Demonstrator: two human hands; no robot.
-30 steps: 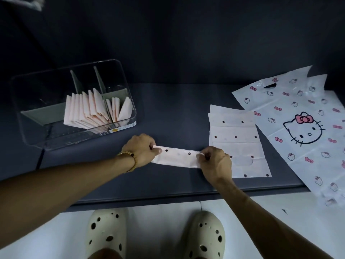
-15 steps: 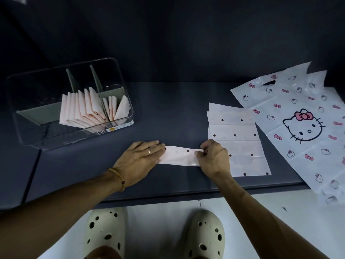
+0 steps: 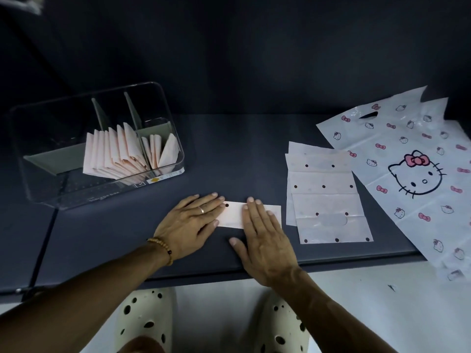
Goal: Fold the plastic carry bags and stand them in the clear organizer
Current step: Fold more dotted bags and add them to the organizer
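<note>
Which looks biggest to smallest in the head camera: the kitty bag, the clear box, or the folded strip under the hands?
1. Kitty bag and clear box: both look about equally big, and the bag runs off the picture, so no ranking between them.
2. Folded strip: clearly smallest, partly hidden under both flat hands.

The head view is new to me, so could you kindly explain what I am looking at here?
There is no machine: a person wears a camera on the head, looking down at their own arms and shoes. The left hand and right hand lie flat, pressing a folded pink dotted bag onto the dark table. Nothing is gripped. Left stands the clear organizer, with folded bags standing inside. To the right lie a stack of flat dotted bags and a large cat-print bag.
</note>
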